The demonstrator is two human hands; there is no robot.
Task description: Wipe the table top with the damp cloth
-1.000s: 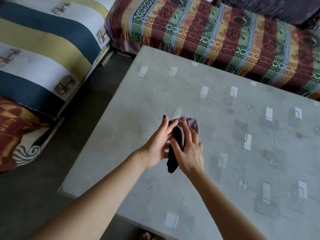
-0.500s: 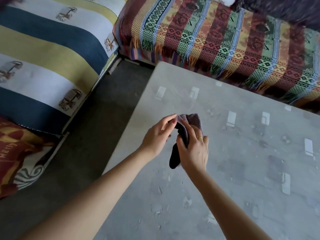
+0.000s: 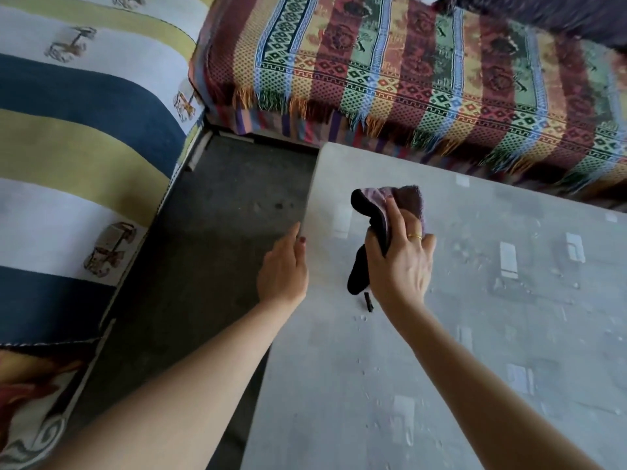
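Note:
A grey table top [image 3: 458, 351] with dusty marks and pale window reflections fills the lower right. My right hand [image 3: 398, 262] grips a bunched purple and black cloth [image 3: 403, 200] just above the table's far left corner; a dark tail of the cloth [image 3: 358, 274] hangs down to the surface. My left hand [image 3: 283, 271] is off the cloth, fingers straight, hovering at the table's left edge and holding nothing.
A seat with a multicoloured fringed woven throw [image 3: 424, 79] borders the table's far edge. To the left stands a seat with a blue, yellow and white striped cover [image 3: 78, 130]. Dark floor [image 3: 210, 249] lies between them. A small dark speck [image 3: 368, 305] lies on the table.
My left hand has let go of the cloth and moved left to the table edge. My right hand keeps the cloth and has moved toward the far left corner. The view has shifted left.

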